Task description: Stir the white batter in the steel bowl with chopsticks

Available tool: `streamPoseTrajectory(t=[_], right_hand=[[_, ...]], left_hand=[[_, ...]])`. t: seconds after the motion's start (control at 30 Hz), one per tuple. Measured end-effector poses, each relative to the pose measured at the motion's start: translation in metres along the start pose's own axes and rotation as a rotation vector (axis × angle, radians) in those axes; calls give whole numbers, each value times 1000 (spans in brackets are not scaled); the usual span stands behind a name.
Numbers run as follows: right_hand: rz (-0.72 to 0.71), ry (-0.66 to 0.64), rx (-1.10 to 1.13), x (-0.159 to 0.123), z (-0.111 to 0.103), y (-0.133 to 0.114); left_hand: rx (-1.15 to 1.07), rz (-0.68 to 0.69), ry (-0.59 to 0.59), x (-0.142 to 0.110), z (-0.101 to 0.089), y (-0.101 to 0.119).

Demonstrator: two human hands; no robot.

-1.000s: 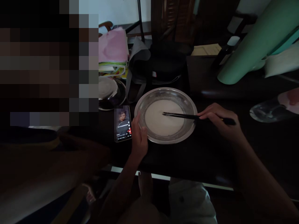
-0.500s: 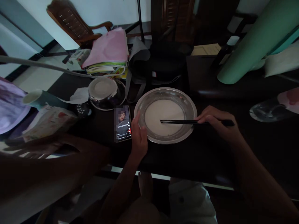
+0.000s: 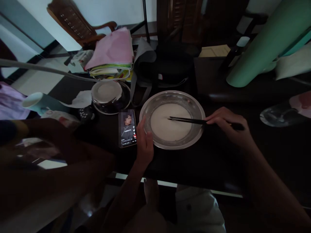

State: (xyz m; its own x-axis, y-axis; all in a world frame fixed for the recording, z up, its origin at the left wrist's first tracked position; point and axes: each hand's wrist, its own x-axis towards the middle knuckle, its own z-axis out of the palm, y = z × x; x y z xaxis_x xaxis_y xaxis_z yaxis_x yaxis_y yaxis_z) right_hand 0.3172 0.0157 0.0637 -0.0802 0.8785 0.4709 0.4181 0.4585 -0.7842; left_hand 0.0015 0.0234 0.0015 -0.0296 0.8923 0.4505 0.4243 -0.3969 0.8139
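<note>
The edge of the desk (image 3: 184,166) was seen nearest. The left hand (image 3: 145,144) was laid half-open, gripping nothing, against the metal bowl (image 3: 194,137) between both hands. Chopsticks (image 3: 188,120) were clasped in the right hand (image 3: 228,123), tips in white liquid (image 3: 167,131). By hard stirring, the phone (image 3: 128,129) beside the left hand could be splashed. Beyond, room was bounded by a black bag (image 3: 173,68).

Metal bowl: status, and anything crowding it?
Left hand against metal bowl. Right hand gripping black chopsticks, tips in whitish liquid. Smartphone close by left hand.
</note>
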Motion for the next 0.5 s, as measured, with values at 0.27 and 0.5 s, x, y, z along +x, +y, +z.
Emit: streamPoseTrajectory(t=[0.27, 0.5], right_hand=[[-60, -80, -12, 1, 2, 2], [75, 18, 75, 0, -1, 1]], left_hand=[[12, -28, -8, 0, -1, 1], [11, -15, -10, 0, -1, 2]])
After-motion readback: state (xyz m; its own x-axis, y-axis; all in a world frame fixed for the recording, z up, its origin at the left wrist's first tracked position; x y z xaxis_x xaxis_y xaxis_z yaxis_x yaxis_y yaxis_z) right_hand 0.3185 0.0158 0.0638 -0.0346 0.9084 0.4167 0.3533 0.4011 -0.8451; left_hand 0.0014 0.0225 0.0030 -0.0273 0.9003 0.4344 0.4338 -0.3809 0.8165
